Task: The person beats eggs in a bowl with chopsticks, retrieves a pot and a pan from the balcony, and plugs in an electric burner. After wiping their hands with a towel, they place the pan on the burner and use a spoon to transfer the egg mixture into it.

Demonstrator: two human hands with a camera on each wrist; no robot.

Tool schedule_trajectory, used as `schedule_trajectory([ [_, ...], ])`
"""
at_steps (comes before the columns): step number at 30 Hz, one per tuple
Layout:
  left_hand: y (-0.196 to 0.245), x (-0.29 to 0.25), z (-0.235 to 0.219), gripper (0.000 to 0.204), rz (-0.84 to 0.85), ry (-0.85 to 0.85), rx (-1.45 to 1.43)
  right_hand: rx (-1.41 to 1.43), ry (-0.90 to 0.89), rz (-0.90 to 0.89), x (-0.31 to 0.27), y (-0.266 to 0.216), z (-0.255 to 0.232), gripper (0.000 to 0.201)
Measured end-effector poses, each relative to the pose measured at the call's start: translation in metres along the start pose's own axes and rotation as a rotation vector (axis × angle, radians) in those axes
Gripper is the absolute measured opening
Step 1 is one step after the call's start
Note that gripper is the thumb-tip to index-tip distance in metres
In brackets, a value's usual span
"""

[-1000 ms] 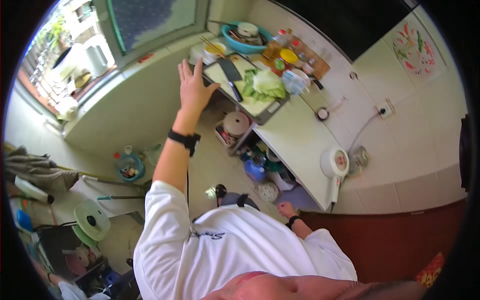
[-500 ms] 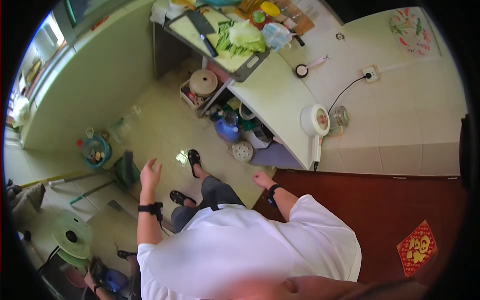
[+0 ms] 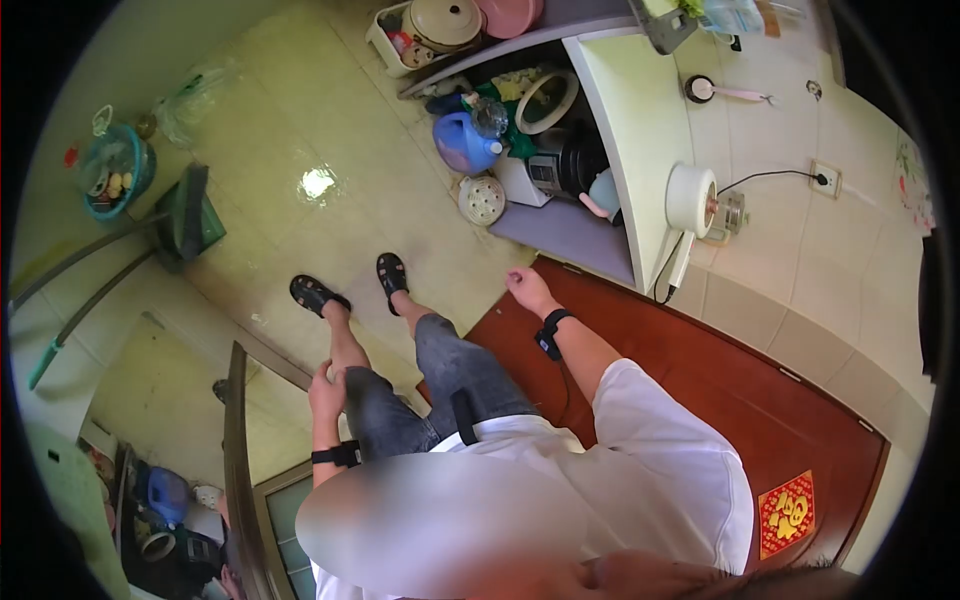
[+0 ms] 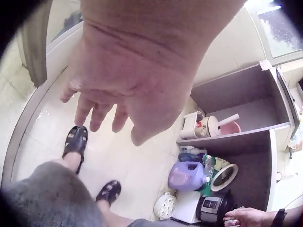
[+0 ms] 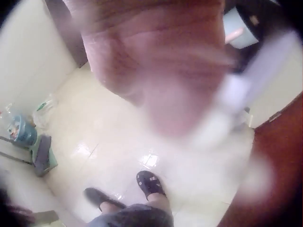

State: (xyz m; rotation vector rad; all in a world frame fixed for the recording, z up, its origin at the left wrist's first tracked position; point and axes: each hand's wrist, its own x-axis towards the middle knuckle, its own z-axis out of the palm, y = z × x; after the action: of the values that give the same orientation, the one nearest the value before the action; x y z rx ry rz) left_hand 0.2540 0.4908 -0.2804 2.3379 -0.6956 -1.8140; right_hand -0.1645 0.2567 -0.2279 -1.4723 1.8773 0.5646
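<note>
My left hand (image 3: 327,390) hangs beside the thigh of the grey shorts (image 3: 465,365). In the left wrist view its fingers (image 4: 99,116) point down, loosely bent and apart, with nothing in them. My right hand (image 3: 530,288) is out in front of the body, over the edge where the red-brown door (image 3: 640,350) meets the pale floor in the head view. Its fingers are loosely curled and nothing shows in them. The right wrist view blurs the hand (image 5: 161,80), and its fingertips are hidden there.
An open cabinet (image 3: 620,140) holds a blue-purple jug (image 3: 463,143) and a black cooker (image 3: 575,160). A white electric pot (image 3: 690,198) stands on its top. At the left are a blue bucket (image 3: 140,170) and a green dustpan (image 3: 205,225). Dark clogs (image 3: 318,294) are on the feet.
The left hand has come down from beside the cutting board to the thigh. The view has tilted toward the floor and door, so the board has nearly left it. The right hand stays loosely curled.
</note>
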Motion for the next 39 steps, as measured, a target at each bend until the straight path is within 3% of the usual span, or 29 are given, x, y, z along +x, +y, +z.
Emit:
schedule_trajectory([
  [3, -0.031, -0.003, 0.038, 0.05, 0.071, -0.002, 0.009, 0.168, 0.113, 0.022, 0.027, 0.037, 0.009, 0.038],
  [6, -0.025, -0.015, 0.053, 0.053, 0.096, -0.035, 0.045, 0.203, 0.16, -0.042, 0.049, 0.075, 0.014, 0.035],
  [8, -0.03, -0.019, 0.066, 0.05, 0.125, 0.156, 0.232, 0.238, 0.129, 0.013, 0.054, 0.093, 0.019, 0.035],
  [11, -0.039, -0.009, 0.074, 0.046, 0.181, 0.263, 0.204, 0.202, 0.124, 0.071, 0.06, 0.107, 0.025, 0.033],
  [17, -0.047, 0.007, 0.085, 0.036, 0.177, 0.329, 0.041, 0.17, 0.037, 0.006, 0.056, 0.12, 0.06, 0.026],
  [22, -0.053, 0.007, 0.089, 0.032, 0.026, 0.278, -0.064, 0.293, -0.136, 0.114, 0.045, 0.088, 0.056, 0.024],
  [24, -0.059, 0.003, 0.091, 0.031, 0.047, 0.326, -0.056, 0.292, -0.147, 0.098, 0.045, 0.078, 0.05, 0.024],
  [27, -0.047, -0.008, 0.076, 0.033, -0.091, 0.236, -0.135, 0.273, -0.132, 0.056, 0.045, 0.069, 0.041, 0.025],
  [29, -0.079, 0.002, 0.08, 0.035, -0.091, 0.218, -0.242, 0.275, -0.082, 0.024, 0.041, 0.06, 0.03, 0.025],
  [31, -0.083, -0.002, 0.064, 0.037, -0.131, 0.167, -0.388, 0.235, -0.01, -0.023, 0.03, 0.047, 0.015, 0.03],
  [36, -0.064, 0.01, -0.006, 0.033, -0.06, 0.175, -0.307, 0.523, 0.199, -0.081, -0.005, 0.046, -0.006, 0.027],
  [39, -0.022, 0.01, -0.072, 0.03, 0.095, 0.223, -0.161, 0.554, 0.265, -0.085, -0.058, 0.042, -0.031, 0.025],
])
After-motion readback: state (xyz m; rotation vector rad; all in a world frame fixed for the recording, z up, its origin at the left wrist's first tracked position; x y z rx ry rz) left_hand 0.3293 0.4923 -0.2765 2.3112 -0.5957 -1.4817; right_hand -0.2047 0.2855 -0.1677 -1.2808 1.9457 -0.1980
